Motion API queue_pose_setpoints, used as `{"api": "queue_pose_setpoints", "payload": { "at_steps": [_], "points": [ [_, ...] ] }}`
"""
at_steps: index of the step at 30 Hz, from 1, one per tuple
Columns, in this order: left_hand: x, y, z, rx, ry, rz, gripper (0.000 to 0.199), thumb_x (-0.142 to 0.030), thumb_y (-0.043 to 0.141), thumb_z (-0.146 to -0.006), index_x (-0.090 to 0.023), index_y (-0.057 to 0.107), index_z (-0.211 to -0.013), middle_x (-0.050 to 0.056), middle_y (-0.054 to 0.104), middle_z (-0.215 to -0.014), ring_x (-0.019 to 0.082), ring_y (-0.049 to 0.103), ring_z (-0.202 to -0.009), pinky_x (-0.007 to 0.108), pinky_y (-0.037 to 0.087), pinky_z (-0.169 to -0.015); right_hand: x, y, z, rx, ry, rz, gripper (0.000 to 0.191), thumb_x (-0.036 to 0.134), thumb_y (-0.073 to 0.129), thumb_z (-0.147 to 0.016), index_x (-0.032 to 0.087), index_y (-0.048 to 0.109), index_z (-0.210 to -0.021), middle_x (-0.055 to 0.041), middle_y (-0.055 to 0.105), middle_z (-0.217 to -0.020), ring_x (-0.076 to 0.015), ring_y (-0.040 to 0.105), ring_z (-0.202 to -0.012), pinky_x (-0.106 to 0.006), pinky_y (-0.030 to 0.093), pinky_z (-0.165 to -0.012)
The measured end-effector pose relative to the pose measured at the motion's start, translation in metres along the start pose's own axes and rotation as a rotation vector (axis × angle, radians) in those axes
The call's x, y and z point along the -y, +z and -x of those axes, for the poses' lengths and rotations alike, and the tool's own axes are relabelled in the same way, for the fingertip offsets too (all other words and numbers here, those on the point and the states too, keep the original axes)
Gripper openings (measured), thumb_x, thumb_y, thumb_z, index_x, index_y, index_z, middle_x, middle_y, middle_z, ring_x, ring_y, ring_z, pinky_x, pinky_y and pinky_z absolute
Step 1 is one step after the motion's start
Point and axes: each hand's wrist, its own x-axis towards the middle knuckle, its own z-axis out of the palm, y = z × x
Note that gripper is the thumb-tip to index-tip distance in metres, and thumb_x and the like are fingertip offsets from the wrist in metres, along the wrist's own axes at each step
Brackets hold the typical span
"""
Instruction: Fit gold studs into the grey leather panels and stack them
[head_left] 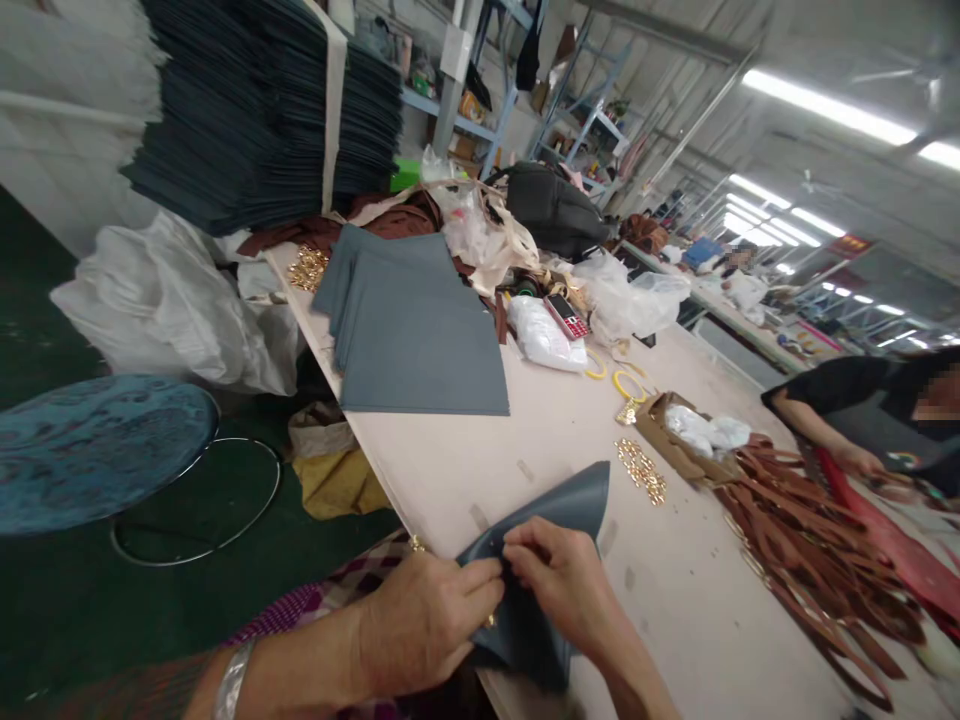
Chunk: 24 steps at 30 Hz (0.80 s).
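A bent blue-grey leather-like sheet (574, 505) lies at the near table edge, one corner curling up. My left hand (431, 615) is closed on its near side. A small gold fitting (490, 621) shows just under those fingers, and another gold piece (417, 544) shows by the knuckles. On the sheet, the thumb and fingertips of my right hand (562, 580) are pinched together near small dark holes; whatever they grip is hidden. Beyond lies a stack of similar blue-grey sheets (427, 340).
Small gold pieces (641, 470) lie right of the sheet, beside a cardboard box (679, 445) and brown straps (817, 550). A co-worker (870, 420) is at far right. A blue round stool (105, 450) stands left; a phone (568, 317) lies among plastic bags.
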Motion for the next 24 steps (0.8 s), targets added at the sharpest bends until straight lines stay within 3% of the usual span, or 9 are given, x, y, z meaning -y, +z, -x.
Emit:
{"api": "queue_pose_setpoints", "payload": {
  "at_steps": [3, 10, 17, 20, 24],
  "points": [
    [0.002, 0.002, 0.0, -0.011, 0.008, 0.029, 0.04, -0.014, 0.052, -0.079, -0.017, 0.05, -0.119, 0.007, 0.062, -0.121, 0.023, 0.065, -0.097, 0.032, 0.056, -0.074, 0.007, 0.008, -0.011, 0.047, -0.024, 0.066, 0.018, 0.018, 0.054, -0.08, 0.018, 0.069, -0.069, 0.0019, 0.066, -0.064, -0.0107, 0.057, -0.059, -0.02, 0.038, -0.056],
    [0.004, 0.004, 0.001, 0.011, 0.0, 0.075, 0.039, -0.015, 0.052, -0.081, -0.018, 0.049, -0.119, 0.01, 0.062, -0.119, 0.024, 0.063, -0.101, 0.033, 0.056, -0.078, 0.014, 0.005, -0.02, 0.091, 0.002, 0.118, 0.017, 0.014, 0.055, -0.074, 0.017, 0.071, -0.068, 0.002, 0.067, -0.061, -0.009, 0.055, -0.055, -0.018, 0.034, -0.051],
    [0.003, -0.002, 0.0, 0.024, -0.003, 0.097, 0.044, -0.012, 0.053, -0.079, -0.019, 0.047, -0.122, 0.008, 0.063, -0.118, 0.024, 0.064, -0.102, 0.033, 0.056, -0.08, 0.022, 0.005, -0.031, 0.113, 0.189, 0.12, 0.011, 0.014, 0.059, -0.069, 0.015, 0.07, -0.066, 0.0015, 0.061, -0.052, -0.009, 0.053, -0.048, -0.017, 0.034, -0.044],
    [0.005, 0.007, -0.001, -0.026, 0.014, 0.046, 0.043, -0.015, 0.059, -0.078, -0.019, 0.049, -0.119, 0.006, 0.065, -0.113, 0.023, 0.067, -0.091, 0.03, 0.057, -0.07, 0.024, 0.005, -0.037, 0.132, 0.239, 0.102, 0.009, 0.012, 0.058, -0.064, 0.017, 0.065, -0.061, 0.003, 0.058, -0.047, -0.0089, 0.052, -0.045, -0.015, 0.033, -0.04],
    [0.016, 0.046, -0.009, -0.243, 0.082, -0.176, 0.013, -0.018, 0.053, -0.086, -0.02, 0.056, -0.099, 0.003, 0.071, -0.096, 0.015, 0.065, -0.056, 0.027, 0.045, -0.039, 0.016, 0.009, -0.043, 0.15, 0.248, 0.115, 0.012, 0.009, 0.054, -0.057, 0.019, 0.06, -0.053, 0.006, 0.05, -0.037, -0.009, 0.048, -0.038, -0.016, 0.027, -0.035]
  ]
}}
